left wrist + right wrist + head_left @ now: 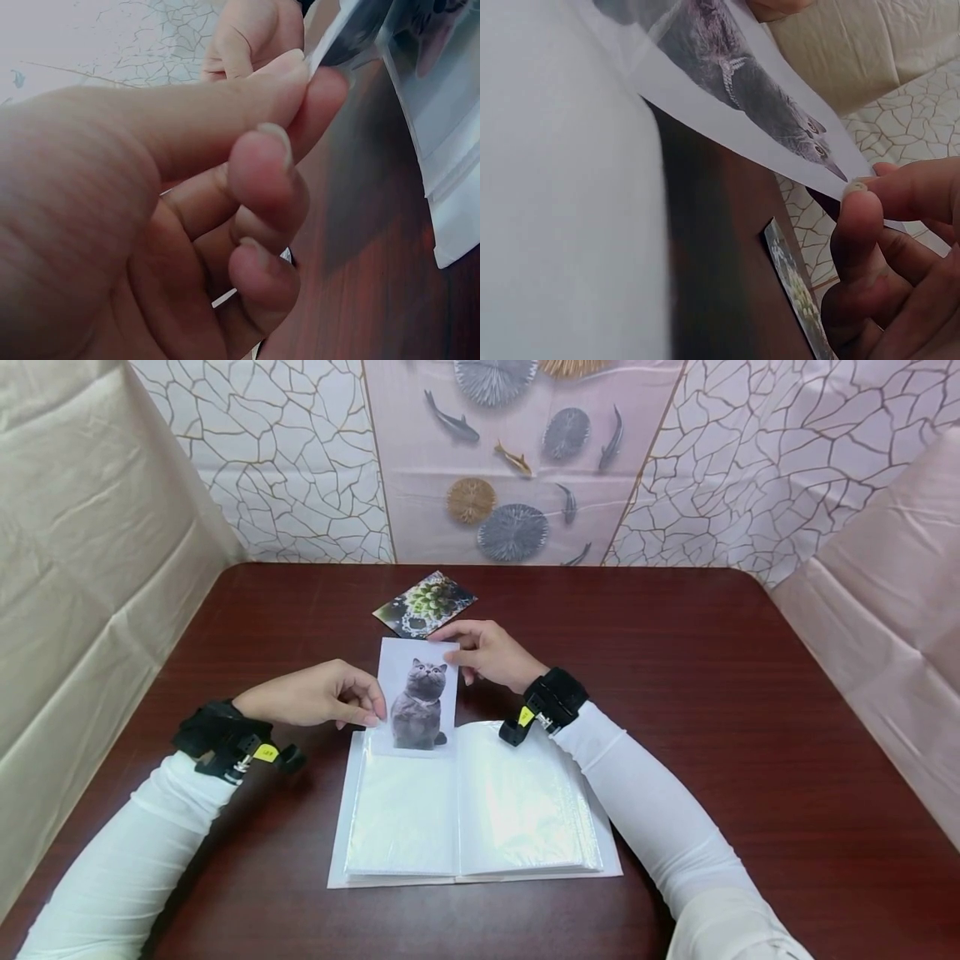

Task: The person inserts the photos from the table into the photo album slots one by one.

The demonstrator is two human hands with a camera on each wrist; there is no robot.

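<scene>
A photo of a grey cat (418,702) stands upright over the top of an open photo album (528,810) with clear sleeves. Its lower end looks hazy, seemingly under the plastic of the left page's sleeve (401,818). My left hand (318,693) pinches the photo's left edge between thumb and forefinger, the other fingers loosely bent. At the upper right corner, my right hand (491,653) pinches the photo; thumb and fingertip meet on the corner in the right wrist view, where the cat print (727,75) shows sideways.
A second photo, of a green succulent plant (429,602), lies on the dark red wooden table (712,693) just beyond the cat photo. Patterned cloth (517,460) hangs behind the table, and pale cloth (90,568) drapes down the left side.
</scene>
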